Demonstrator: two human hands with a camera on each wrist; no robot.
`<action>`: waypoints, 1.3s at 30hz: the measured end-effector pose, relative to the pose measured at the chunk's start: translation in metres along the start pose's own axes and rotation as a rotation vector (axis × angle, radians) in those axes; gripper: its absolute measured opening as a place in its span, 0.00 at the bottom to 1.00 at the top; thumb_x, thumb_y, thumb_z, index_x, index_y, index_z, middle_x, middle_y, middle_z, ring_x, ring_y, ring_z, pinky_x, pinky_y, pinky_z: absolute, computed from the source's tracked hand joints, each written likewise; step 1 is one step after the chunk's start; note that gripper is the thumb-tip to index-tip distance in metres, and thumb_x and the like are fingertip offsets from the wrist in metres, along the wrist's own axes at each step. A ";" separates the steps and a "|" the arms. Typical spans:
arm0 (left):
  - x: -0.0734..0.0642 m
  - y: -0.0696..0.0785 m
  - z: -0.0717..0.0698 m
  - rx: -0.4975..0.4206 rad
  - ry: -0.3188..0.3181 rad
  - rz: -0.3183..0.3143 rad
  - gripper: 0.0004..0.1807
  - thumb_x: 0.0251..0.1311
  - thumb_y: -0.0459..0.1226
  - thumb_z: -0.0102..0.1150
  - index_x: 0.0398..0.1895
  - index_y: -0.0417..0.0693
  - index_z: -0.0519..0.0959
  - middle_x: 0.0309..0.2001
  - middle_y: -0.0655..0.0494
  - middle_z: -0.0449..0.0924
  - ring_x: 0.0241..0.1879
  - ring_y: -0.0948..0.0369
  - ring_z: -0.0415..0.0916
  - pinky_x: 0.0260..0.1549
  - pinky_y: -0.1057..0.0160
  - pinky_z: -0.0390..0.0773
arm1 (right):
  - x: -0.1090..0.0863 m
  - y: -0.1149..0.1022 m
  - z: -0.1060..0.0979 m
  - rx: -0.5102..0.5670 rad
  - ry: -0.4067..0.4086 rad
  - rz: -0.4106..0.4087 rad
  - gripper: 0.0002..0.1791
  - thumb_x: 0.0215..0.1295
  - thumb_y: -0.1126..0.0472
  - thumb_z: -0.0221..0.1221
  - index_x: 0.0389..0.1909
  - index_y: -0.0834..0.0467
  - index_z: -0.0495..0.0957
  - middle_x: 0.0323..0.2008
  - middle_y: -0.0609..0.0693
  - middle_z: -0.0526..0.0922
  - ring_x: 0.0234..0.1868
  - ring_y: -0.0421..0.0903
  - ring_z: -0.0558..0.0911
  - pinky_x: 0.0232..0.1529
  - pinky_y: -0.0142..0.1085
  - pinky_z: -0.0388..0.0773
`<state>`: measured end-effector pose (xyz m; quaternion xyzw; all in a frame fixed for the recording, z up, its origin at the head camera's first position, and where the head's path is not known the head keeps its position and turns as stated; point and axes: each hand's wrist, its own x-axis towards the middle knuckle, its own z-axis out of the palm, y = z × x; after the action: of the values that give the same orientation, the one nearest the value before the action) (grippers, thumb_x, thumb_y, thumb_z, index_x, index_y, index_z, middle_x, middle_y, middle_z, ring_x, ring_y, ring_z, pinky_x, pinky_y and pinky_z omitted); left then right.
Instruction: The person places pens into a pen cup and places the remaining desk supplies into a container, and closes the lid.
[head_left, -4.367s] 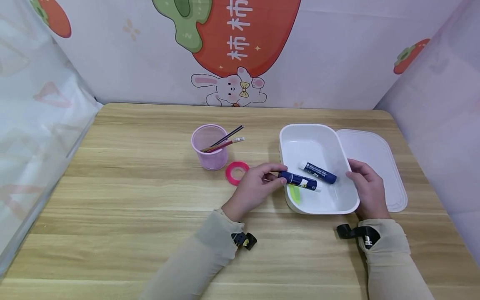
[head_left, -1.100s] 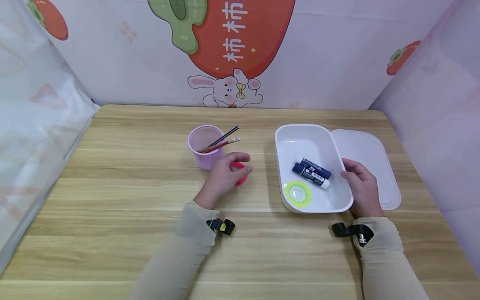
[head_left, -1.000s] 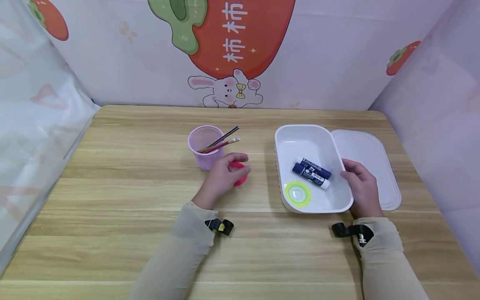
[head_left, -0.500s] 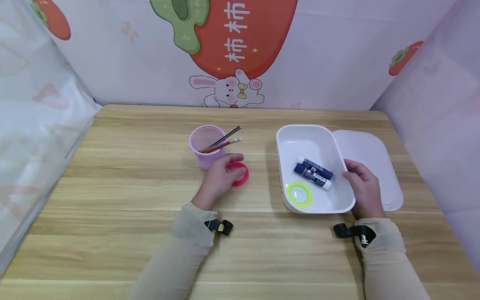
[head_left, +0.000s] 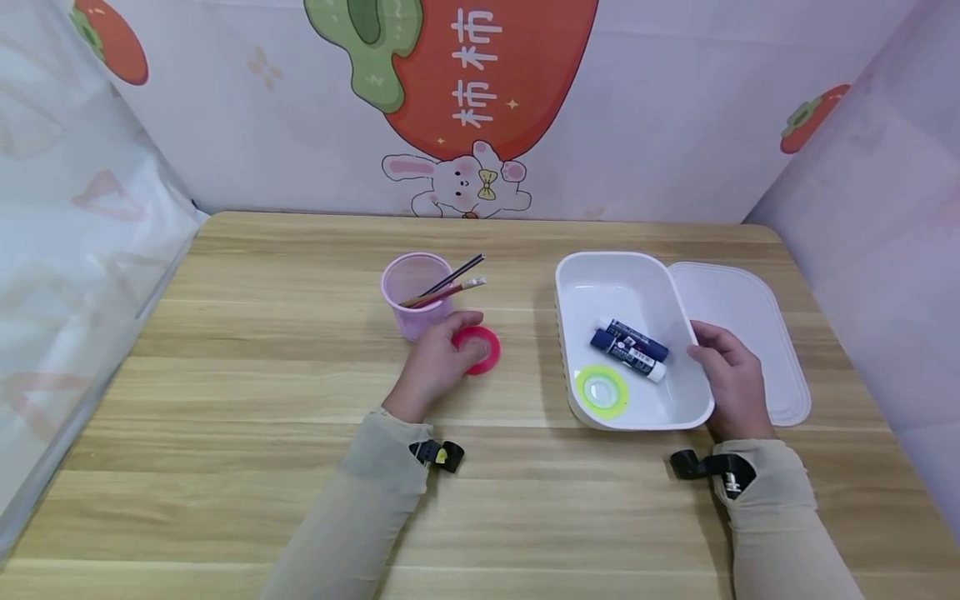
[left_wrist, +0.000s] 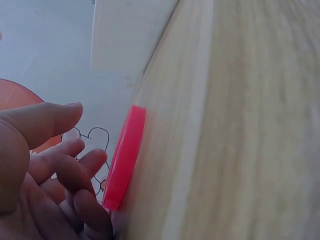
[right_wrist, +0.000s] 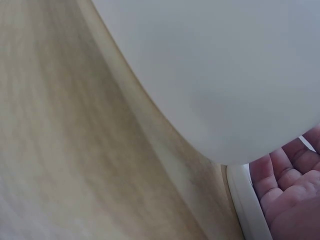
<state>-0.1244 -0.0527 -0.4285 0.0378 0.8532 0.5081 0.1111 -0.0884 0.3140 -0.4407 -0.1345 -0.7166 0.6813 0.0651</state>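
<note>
In the head view my left hand [head_left: 433, 365] is at a pink-red tape roll [head_left: 491, 352] lying flat on the table, its thumb over the roll's hole. The left wrist view shows the thumb apart from the roll [left_wrist: 125, 160], while loosely curled fingers [left_wrist: 75, 175] lie by its edge. My right hand [head_left: 731, 379] holds a white plastic box [head_left: 615, 287] at its right side, thumb at the rim. Inside the box are two dark blue glue sticks [head_left: 626, 354], side by side, and a yellow-green tape roll [head_left: 619, 393]. In the right wrist view the box wall [right_wrist: 215, 75] hides part of the right hand [right_wrist: 295, 190].
A purple cup [head_left: 423, 323] with pencils [head_left: 450, 292] leaning in it stands behind the left hand. The white lid [head_left: 765, 333] lies on the wooden table [head_left: 262, 400], right of the box. A printed cloth [head_left: 660, 125] hangs behind the table.
A glue stick held by the left hand earlier now lies in the box. The left hand has moved left to the pink-red roll, its thumb drawing back over the hole. The right hand stays put.
</note>
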 end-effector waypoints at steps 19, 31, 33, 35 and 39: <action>0.001 -0.004 0.004 0.026 -0.038 -0.009 0.30 0.66 0.37 0.64 0.71 0.50 0.70 0.60 0.49 0.76 0.37 0.58 0.80 0.42 0.60 0.82 | 0.001 0.002 0.000 0.018 0.001 -0.014 0.20 0.74 0.64 0.53 0.64 0.62 0.74 0.57 0.53 0.75 0.57 0.46 0.75 0.44 0.24 0.81; 0.002 -0.005 0.005 0.038 -0.023 0.036 0.30 0.64 0.37 0.64 0.70 0.45 0.71 0.62 0.50 0.76 0.48 0.55 0.78 0.54 0.55 0.77 | 0.001 0.001 0.000 0.018 -0.004 -0.013 0.20 0.75 0.64 0.52 0.65 0.61 0.74 0.60 0.56 0.74 0.58 0.46 0.75 0.44 0.24 0.80; 0.001 -0.005 0.005 0.021 -0.033 0.020 0.31 0.64 0.36 0.65 0.70 0.46 0.70 0.62 0.51 0.75 0.39 0.55 0.81 0.45 0.57 0.81 | 0.001 0.001 0.000 0.008 -0.002 -0.007 0.21 0.75 0.63 0.52 0.66 0.61 0.73 0.61 0.57 0.73 0.58 0.46 0.75 0.44 0.24 0.80; 0.001 -0.004 0.005 0.015 -0.043 0.002 0.31 0.65 0.36 0.65 0.71 0.47 0.69 0.63 0.53 0.75 0.29 0.57 0.80 0.35 0.60 0.82 | 0.002 0.001 -0.001 -0.009 0.000 0.001 0.21 0.75 0.63 0.52 0.66 0.60 0.73 0.62 0.57 0.72 0.60 0.47 0.74 0.44 0.23 0.80; 0.001 -0.005 0.005 0.077 -0.034 0.012 0.29 0.65 0.34 0.64 0.70 0.47 0.70 0.65 0.52 0.75 0.45 0.56 0.80 0.48 0.58 0.80 | 0.001 0.001 -0.001 -0.007 0.003 -0.003 0.21 0.75 0.63 0.52 0.66 0.60 0.73 0.62 0.57 0.72 0.60 0.47 0.74 0.44 0.23 0.80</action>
<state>-0.1237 -0.0507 -0.4350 0.0559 0.8699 0.4750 0.1208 -0.0893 0.3150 -0.4422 -0.1345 -0.7190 0.6786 0.0666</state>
